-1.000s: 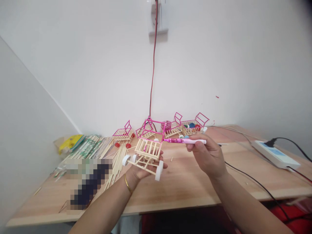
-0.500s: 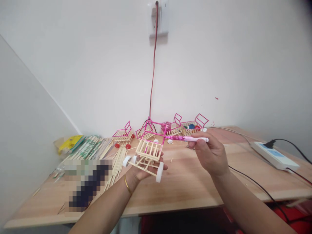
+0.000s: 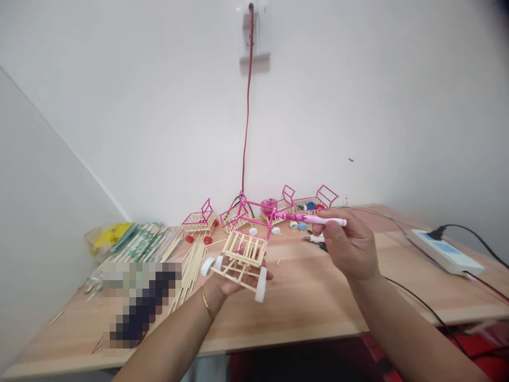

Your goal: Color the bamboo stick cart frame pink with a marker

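My left hand [image 3: 234,281] supports a small stick-built cart [image 3: 244,249] from below, and the fingers behind it are partly hidden. White round wheels show at its near end; its tall upper frame is painted pink, while the lower slats are mostly bare wood. In my right hand [image 3: 350,244] is a white-handled paintbrush [image 3: 306,218], smeared pink along its front half. The brush tip meets the pink frame at its upper right corner. Behind stands a pink-stained cup [image 3: 269,206].
More pink-edged stick carts [image 3: 199,220] stand along the wall. Loose wooden sticks [image 3: 191,265], a yellow packet [image 3: 113,237] and a pixelated patch lie left. Pliers [image 3: 314,240] and bottle caps [image 3: 302,226] lie behind my right hand. A power strip [image 3: 445,252] with cables sits right.
My right hand and the brush have shifted slightly up and right, with the tip now higher on the frame's corner. The cart has dipped very slightly at its near end.
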`<state>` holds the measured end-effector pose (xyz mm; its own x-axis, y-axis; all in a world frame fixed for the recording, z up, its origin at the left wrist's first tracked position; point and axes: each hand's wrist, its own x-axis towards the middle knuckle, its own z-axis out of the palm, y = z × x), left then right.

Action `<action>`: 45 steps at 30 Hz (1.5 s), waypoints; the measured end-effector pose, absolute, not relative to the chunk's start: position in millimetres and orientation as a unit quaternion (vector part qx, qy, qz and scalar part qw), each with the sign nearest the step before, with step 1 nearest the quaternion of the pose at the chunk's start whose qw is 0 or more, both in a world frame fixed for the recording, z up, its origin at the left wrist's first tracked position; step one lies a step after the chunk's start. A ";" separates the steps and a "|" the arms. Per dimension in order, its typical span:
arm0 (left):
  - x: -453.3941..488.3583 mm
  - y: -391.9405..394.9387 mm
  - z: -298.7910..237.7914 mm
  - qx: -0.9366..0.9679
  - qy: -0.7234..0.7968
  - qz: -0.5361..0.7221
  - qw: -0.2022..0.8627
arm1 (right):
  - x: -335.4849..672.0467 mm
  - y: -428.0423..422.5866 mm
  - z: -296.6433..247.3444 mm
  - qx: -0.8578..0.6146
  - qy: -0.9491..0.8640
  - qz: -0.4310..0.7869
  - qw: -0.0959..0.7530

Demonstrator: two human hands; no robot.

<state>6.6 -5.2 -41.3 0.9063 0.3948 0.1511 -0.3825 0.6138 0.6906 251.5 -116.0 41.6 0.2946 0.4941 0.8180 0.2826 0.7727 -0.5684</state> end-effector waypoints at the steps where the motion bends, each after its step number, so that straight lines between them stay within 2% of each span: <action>1: 6.3 -5.7 -40.8 0.382 0.008 0.213 0.899 | 251.6 -115.8 42.0 -0.330 -0.587 0.067 0.736; 16: 1.4 -4.3 -34.9 0.368 0.008 0.145 0.918 | 253.8 -125.2 47.1 -0.347 -0.598 -0.003 0.722; 39: 9.0 -6.0 -36.5 0.331 0.035 0.171 0.927 | 253.3 -133.6 46.7 -0.360 -0.594 -0.065 0.717; 45: 9.5 -4.8 -39.3 0.311 0.091 0.175 0.930 | 243.1 -126.6 55.7 -0.333 -0.683 -0.060 0.647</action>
<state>9.5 -4.8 -39.3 0.9225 0.3814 -0.0604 -0.2683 0.7457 0.6099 243.1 -126.6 55.7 0.0586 0.3774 0.9242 0.5337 0.7705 -0.3485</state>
